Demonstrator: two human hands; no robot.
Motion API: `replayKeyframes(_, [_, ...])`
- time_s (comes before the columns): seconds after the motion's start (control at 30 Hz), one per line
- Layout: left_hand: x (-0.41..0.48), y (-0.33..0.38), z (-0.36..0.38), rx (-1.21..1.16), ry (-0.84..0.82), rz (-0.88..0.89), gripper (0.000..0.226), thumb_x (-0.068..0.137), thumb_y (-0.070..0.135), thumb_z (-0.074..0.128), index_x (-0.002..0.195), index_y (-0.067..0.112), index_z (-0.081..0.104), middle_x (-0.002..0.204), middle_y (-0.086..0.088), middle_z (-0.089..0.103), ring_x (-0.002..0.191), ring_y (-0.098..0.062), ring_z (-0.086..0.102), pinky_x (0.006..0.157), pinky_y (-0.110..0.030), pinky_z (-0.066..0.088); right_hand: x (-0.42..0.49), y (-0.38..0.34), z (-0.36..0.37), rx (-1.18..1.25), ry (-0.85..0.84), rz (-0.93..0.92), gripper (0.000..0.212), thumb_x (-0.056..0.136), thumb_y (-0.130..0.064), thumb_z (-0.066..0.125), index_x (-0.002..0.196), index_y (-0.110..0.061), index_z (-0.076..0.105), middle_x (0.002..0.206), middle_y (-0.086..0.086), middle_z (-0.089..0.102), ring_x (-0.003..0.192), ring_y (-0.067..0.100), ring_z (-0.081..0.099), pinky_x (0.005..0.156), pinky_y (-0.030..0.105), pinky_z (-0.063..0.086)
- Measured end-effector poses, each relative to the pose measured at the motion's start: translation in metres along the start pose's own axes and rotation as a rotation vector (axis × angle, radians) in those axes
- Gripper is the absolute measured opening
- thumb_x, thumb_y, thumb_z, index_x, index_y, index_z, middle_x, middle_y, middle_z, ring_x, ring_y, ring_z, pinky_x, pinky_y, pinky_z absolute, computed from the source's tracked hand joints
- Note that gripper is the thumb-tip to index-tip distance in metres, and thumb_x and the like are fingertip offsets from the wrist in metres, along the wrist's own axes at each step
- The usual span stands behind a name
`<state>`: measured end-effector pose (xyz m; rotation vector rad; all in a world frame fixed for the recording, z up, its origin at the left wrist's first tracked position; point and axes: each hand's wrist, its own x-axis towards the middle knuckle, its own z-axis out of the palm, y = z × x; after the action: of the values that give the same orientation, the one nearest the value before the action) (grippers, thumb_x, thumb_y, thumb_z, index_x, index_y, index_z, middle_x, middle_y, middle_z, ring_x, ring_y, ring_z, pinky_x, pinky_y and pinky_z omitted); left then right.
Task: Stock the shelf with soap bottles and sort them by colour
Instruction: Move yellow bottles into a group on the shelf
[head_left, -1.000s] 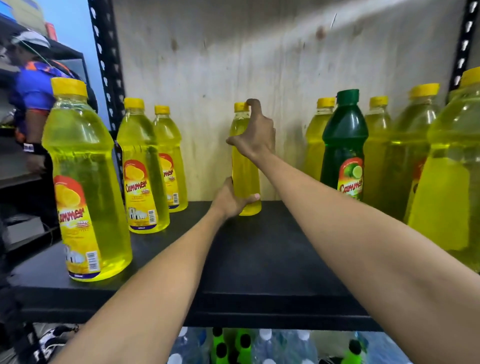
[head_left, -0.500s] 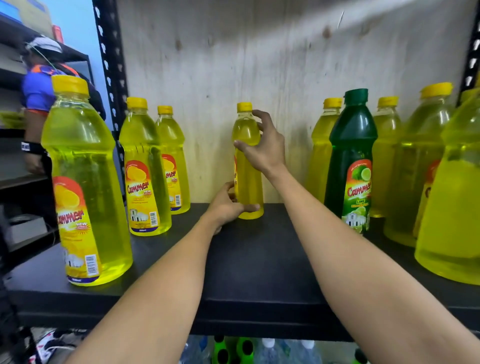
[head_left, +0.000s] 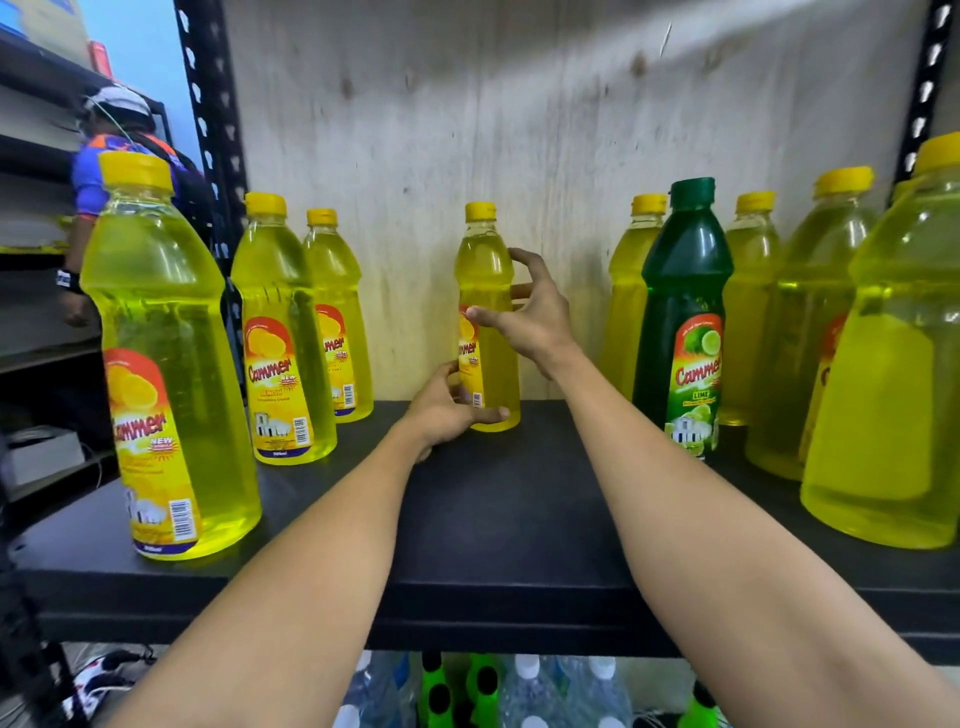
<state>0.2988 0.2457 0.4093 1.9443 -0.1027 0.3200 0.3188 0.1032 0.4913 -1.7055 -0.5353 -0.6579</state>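
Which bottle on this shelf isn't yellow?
The green bottle with the green cap and lime label, standing upright among the yellow ones on the right side; every other bottle on the shelf is yellow with a yellow cap.

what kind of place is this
Probably a shop or stockroom. Many identical labelled yellow soap bottles and one green bottle stand on a black metal shelf, with more bottles stored below and another person at nearby racks.
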Motion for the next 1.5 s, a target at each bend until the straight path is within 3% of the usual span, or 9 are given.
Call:
replayKeyframes(0.13, [-0.002, 0.002, 0.008, 0.157, 0.136, 0.026, 0.091, 0.053, 0.044, 0.095, 0.128, 0.025, 0.046, 0.12, 0.005, 0.062, 0.109, -0.016, 0.061, 0.091, -0.032, 0.052, 0.003, 0.006, -0.005, 0.136, -0.1, 0.101, 0.083, 0.068, -0.023, 0.09, 0.136, -0.034, 0.045, 0.12, 0.005, 0.064, 0.109, 0.021, 0.062, 0.078, 0.029, 0.055])
replayKeyframes(0.27, [0.001, 0.0, 0.005, 0.185, 0.13, 0.019, 0.09, 0.054, 0.046, 0.094, 0.129, 0.022, 0.048, 0.126, 0.001, 0.064, 0.11, -0.018, 0.062, 0.095, -0.034, 0.052, 0.003, 0.009, -0.005, 0.247, -0.166, 0.185, 0.077, 0.076, -0.02, 0.084, 0.141, -0.031, 0.043, 0.122, 0.007, 0.064, 0.098, 0.011, 0.064, 0.063, 0.016, 0.049])
replayKeyframes(0.43, [0.002, 0.001, 0.009, 0.31, 0.196, 0.019, 0.091, 0.058, 0.049, 0.091, 0.131, 0.019, 0.046, 0.127, -0.002, 0.063, 0.108, -0.018, 0.061, 0.085, -0.028, 0.047, 0.005, 0.017, -0.005, 0.232, -0.234, 0.26, 0.067, 0.083, -0.025, 0.079, 0.143, -0.024, 0.049, 0.124, 0.012, 0.064, 0.109, 0.024, 0.064, 0.094, 0.044, 0.054])
replayKeyframes(0.6, [0.003, 0.003, 0.015, 0.466, 0.305, 0.002, 0.099, 0.055, 0.059, 0.089, 0.127, 0.012, 0.04, 0.124, -0.012, 0.057, 0.113, -0.029, 0.058, 0.081, -0.034, 0.046, 0.004, 0.022, -0.005, 0.202, -0.248, 0.228, 0.059, 0.093, -0.019, 0.067, 0.147, -0.022, 0.044, 0.111, 0.003, 0.058, 0.086, 0.0, 0.059, 0.068, 0.018, 0.05])
replayKeyframes(0.83, [0.006, -0.002, 0.003, 0.345, 0.198, -0.025, 0.094, 0.056, 0.056, 0.089, 0.132, 0.017, 0.05, 0.13, -0.003, 0.064, 0.115, -0.021, 0.062, 0.088, -0.029, 0.047, 0.001, 0.023, 0.001, 0.163, -0.216, 0.215, 0.051, 0.1, -0.02, 0.057, 0.148, -0.021, 0.04, 0.119, 0.004, 0.058, 0.086, -0.002, 0.059, 0.055, 0.006, 0.048])
replayKeyframes(1.0, [0.006, -0.001, 0.009, 0.387, 0.243, -0.011, 0.084, 0.062, 0.053, 0.087, 0.127, 0.014, 0.052, 0.124, -0.008, 0.065, 0.111, -0.026, 0.062, 0.078, -0.027, 0.045, -0.001, 0.029, 0.005, 0.098, -0.084, 0.212, 0.056, 0.086, -0.028, 0.075, 0.138, -0.02, 0.055, 0.123, 0.011, 0.066, 0.109, 0.023, 0.066, 0.091, 0.038, 0.056])
replayKeyframes(1.17, [0.005, 0.0, 0.01, 0.425, 0.245, 0.004, 0.082, 0.064, 0.052, 0.087, 0.127, 0.013, 0.051, 0.123, -0.009, 0.065, 0.111, -0.027, 0.062, 0.079, -0.027, 0.043, -0.002, 0.033, 0.005, 0.093, -0.074, 0.242, 0.056, 0.083, -0.029, 0.079, 0.134, -0.021, 0.059, 0.116, 0.01, 0.068, 0.105, 0.025, 0.067, 0.092, 0.046, 0.056])
replayKeyframes(1.4, [0.002, 0.001, 0.01, 0.492, 0.217, 0.017, 0.081, 0.067, 0.054, 0.084, 0.131, 0.018, 0.052, 0.126, -0.008, 0.065, 0.116, -0.028, 0.06, 0.084, -0.028, 0.044, -0.009, 0.02, 0.007, 0.002, -0.052, 0.227, 0.058, 0.087, -0.026, 0.075, 0.139, -0.019, 0.052, 0.12, 0.011, 0.065, 0.099, 0.02, 0.066, 0.078, 0.024, 0.056])
replayKeyframes(1.5, [-0.006, 0.005, 0.011, 0.445, 0.226, -0.009, 0.126, 0.056, 0.054, 0.09, 0.153, 0.015, 0.02, 0.144, -0.012, 0.049, 0.133, -0.032, 0.046, 0.104, -0.038, 0.042, -0.018, -0.007, -0.003, -0.039, -0.058, 0.256, 0.074, 0.08, -0.013, 0.081, 0.145, -0.018, 0.044, 0.128, 0.013, 0.06, 0.09, 0.014, 0.061, 0.058, 0.008, 0.048])
